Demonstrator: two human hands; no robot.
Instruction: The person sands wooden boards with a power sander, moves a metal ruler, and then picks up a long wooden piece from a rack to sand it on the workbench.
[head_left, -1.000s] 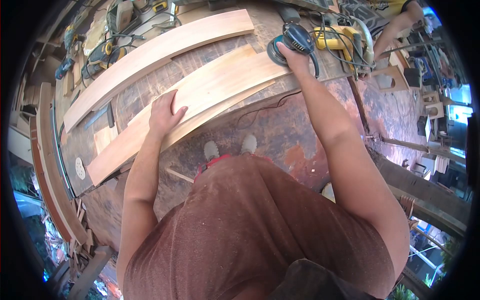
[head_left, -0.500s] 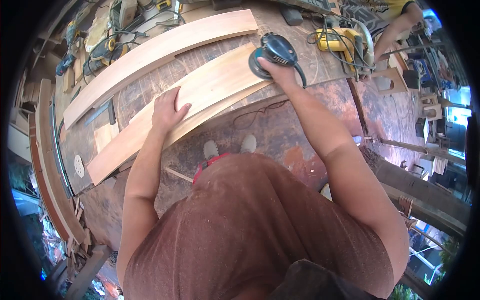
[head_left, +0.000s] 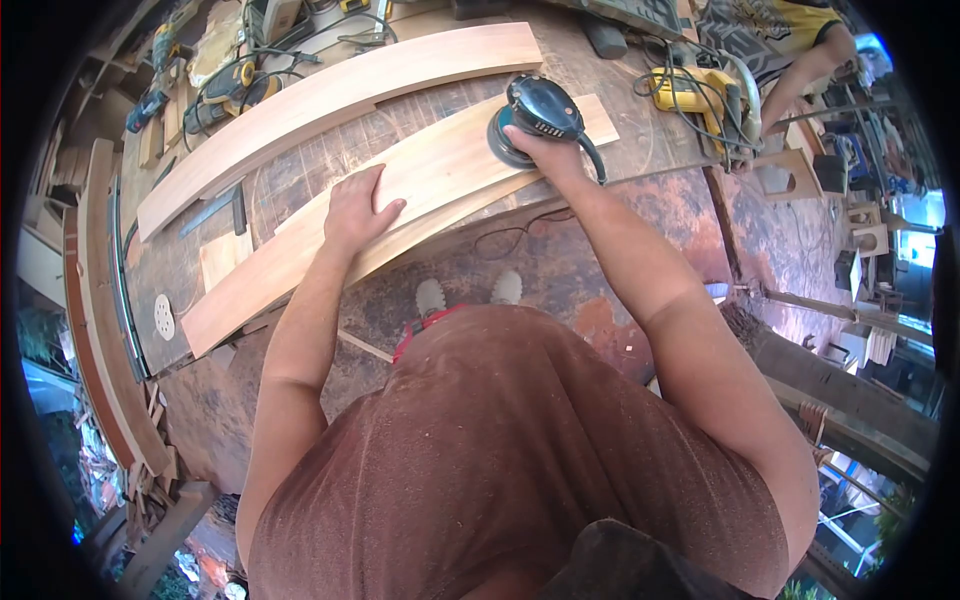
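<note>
A pale curved wooden board (head_left: pixel 440 155) lies across the workbench (head_left: pixel 400 105) in front of me. My left hand (head_left: pixel 358 212) rests flat on its middle, thumb spread from the fingers. With my right hand (head_left: pixel 545 155) I grip a dark round sander (head_left: pixel 543 108), whose pad sits on the board near its right end. Under the board's near edge shows another thin wooden piece (head_left: pixel 450 222). A second curved board (head_left: pixel 330 100) lies farther back, apart from the first.
Yellow power tool (head_left: pixel 690 92) with cables stands at the back right, near another person's arm (head_left: pixel 800 80). Drills (head_left: pixel 225 90) lie at the back left. A square (head_left: pixel 238 210) and a perforated disc (head_left: pixel 164 316) are on the bench's left. Long boards (head_left: pixel 105 300) stand farther left.
The sander, in my right hand, has moved left along the board, uncovering its right end. The view has shifted slightly; my left hand stays on the board.
</note>
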